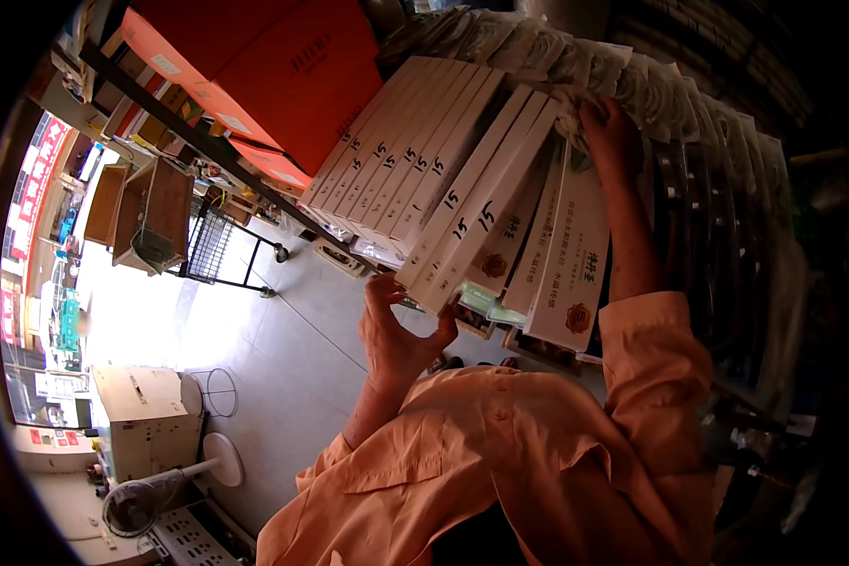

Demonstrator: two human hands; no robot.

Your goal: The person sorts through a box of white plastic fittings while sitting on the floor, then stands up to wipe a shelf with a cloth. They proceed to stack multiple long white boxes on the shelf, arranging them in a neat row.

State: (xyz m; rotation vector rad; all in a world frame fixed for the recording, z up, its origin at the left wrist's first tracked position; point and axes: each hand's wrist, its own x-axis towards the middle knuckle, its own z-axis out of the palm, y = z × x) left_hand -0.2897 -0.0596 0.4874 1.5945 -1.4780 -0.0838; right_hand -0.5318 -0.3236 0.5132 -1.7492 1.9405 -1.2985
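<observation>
Several slim white cardboard boxes [403, 148] stand on edge side by side on a shelf, with handwritten marks on their narrow sides. My left hand [400, 347] spans the near end of a few white boxes [477, 205] that lean apart from that row, thumb on one side and fingers on the other. At their far end my right hand [615, 138] grips a crumpled pale cloth [572, 122]. Below my right forearm, white boxes with printed writing and a brown emblem [566, 276] stand tilted. Under them a green and white package [477, 301] partly shows.
A large orange-red box [269, 71] stands beside the row. Plastic-wrapped goods [679, 106] hang or stand along the right. On the floor to the left are a black wire cart [212, 244], an open cardboard box [152, 219], a white cabinet [148, 417] and a pedestal fan [134, 506].
</observation>
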